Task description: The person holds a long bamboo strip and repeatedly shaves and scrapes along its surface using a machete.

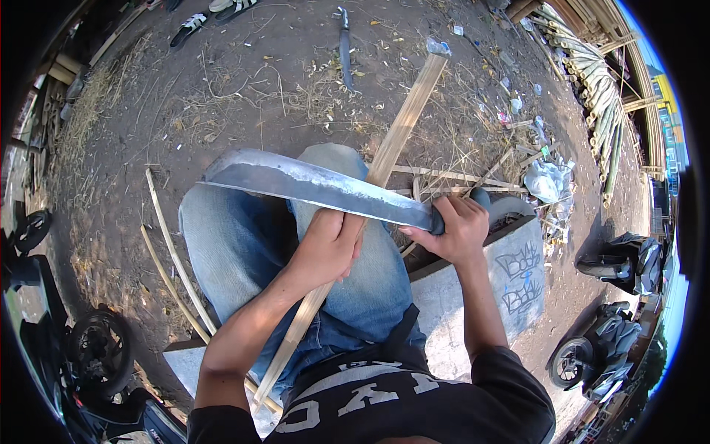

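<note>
Surroundings of a hand-held bamboo strip (408, 122): just left of its far end, a knife (345, 59) lies on the ground; to its right are a plastic bag (546, 180), a graffiti-marked slab (510, 277) and, farther out, bamboo poles (600, 107). The strip slants over the knees of blue jeans (222, 237). The left hand (323, 250) closes around the strip's middle; the right hand (458, 228), fingers curled, grips a machete (296, 185) whose blade crosses over the strip. The left hand and blade hide parts of the strip; whether blade touches strip cannot be told. Well left of the strip, a motorcycle (111, 362) is cut off by the view's border. The blade's lower edge passes just beside the left hand; straw-strewn soil (159, 111) leaves room to the strip's left, while the slab bounds its right.
</note>
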Tool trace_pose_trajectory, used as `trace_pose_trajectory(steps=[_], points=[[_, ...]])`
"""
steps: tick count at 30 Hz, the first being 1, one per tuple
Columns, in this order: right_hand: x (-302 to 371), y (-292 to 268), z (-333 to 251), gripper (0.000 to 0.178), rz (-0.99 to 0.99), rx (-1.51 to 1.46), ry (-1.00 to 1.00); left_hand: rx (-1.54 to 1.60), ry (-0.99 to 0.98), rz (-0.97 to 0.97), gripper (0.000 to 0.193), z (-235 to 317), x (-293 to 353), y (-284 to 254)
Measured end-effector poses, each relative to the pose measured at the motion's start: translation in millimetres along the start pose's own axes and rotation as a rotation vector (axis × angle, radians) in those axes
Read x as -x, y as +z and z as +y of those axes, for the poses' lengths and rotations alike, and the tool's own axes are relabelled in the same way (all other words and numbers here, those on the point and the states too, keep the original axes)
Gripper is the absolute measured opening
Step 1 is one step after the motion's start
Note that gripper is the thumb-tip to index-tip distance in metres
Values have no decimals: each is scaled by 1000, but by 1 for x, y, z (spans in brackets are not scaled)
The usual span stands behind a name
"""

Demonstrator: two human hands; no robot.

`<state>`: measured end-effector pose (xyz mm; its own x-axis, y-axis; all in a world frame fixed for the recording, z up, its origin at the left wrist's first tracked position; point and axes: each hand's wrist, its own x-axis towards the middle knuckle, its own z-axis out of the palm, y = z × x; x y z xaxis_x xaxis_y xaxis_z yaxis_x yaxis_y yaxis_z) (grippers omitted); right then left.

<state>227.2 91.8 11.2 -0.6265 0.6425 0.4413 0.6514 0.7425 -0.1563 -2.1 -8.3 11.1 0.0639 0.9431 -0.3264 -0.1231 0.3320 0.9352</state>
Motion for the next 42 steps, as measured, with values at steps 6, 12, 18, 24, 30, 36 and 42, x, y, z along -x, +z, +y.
trace_pose_trajectory(steps=[6, 12, 18, 24, 30, 36, 42], points=[[-13, 8, 54, 54, 112, 104, 216, -55, 35, 12, 42, 2, 4, 1], [-11, 10, 27, 53, 35, -64, 404, -57, 45, 42, 43, 3, 2, 3], [1, 18, 4, 61, -58, -146, -8, -14, 46, 7, 35, 3, 3, -1], [-6, 31, 32, 64, 59, -2, -138, -31, 68, 50, 36, 8, -2, 5], [-33, 22, 68, 54, 70, -79, 517, -19, 35, 55, 46, 0, 4, 0], [4, 30, 17, 51, -4, -306, 403, 47, 35, 51, 45, -2, 1, 2], [16, 24, -15, 52, -12, -377, 414, 195, 38, -46, 42, -2, 0, -2]])
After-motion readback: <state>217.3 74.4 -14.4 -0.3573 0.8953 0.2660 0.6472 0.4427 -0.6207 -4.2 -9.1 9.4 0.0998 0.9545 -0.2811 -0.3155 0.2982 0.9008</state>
